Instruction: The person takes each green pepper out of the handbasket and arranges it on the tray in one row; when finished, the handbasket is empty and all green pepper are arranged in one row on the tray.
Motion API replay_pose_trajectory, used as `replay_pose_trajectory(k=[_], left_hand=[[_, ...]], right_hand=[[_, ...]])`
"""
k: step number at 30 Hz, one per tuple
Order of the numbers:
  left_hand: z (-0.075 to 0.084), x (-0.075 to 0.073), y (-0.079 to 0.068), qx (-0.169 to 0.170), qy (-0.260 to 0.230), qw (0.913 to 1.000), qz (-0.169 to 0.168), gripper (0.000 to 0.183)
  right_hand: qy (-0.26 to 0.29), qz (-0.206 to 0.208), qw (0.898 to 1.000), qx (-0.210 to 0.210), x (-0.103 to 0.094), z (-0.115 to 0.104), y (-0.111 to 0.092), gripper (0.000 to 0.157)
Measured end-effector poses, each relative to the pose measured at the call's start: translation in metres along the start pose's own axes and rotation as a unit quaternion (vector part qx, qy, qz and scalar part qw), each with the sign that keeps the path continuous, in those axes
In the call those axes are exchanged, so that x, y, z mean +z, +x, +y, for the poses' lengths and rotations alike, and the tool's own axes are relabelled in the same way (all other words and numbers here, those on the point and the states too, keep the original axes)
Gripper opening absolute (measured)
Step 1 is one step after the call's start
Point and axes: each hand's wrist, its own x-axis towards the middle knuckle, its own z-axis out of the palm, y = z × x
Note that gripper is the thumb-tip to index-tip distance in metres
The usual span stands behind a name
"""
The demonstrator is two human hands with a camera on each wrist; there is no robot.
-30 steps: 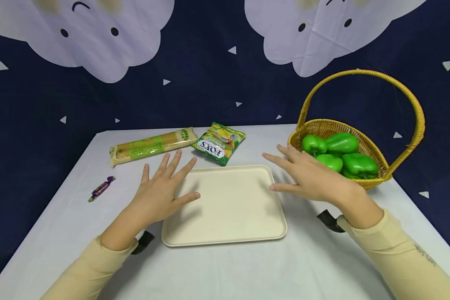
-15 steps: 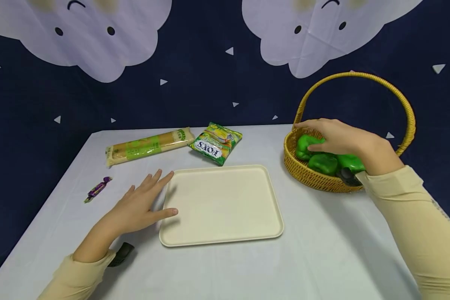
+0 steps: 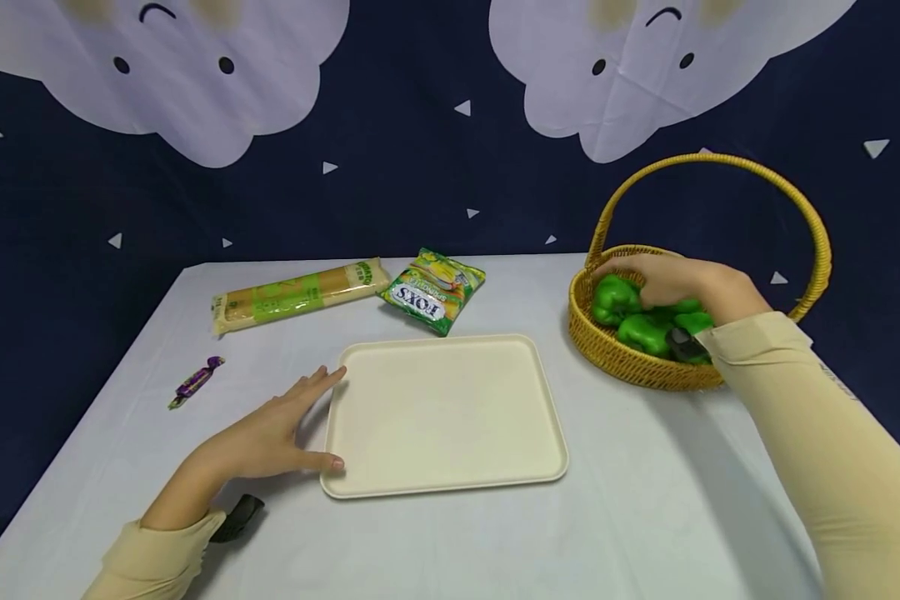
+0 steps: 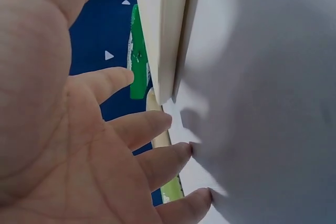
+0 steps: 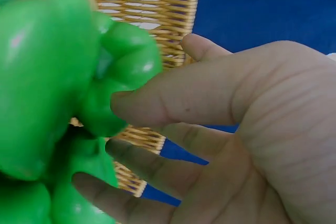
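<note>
live: my right hand (image 3: 671,279) hangs at the green peppers (image 3: 615,300) inside the wicker basket (image 3: 630,367), fingers apart, nothing clamped | they look light, stiff, slick; i'd grip one around its broad shoulders | left hand (image 3: 266,442) spread by the tray's left rim (image 3: 333,425)

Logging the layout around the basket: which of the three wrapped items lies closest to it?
The green FOX'S bag, beyond the tray; the long packet and small purple sweet lie farther left.
</note>
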Motion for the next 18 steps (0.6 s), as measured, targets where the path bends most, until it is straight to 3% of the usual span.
replay_pose_trajectory(k=[10, 18], left_hand=[[-0.002, 0.001, 0.003, 0.008, -0.003, 0.9999, -0.013, 0.128], [-0.004, 0.001, 0.001, 0.007, -0.010, 0.9997, -0.022, 0.130]], right_hand=[[0.000, -0.010, 1.000, 0.012, 0.006, 0.016, 0.006, 0.077], [0.007, -0.014, 1.000, 0.006, 0.009, 0.016, 0.008, 0.082]])
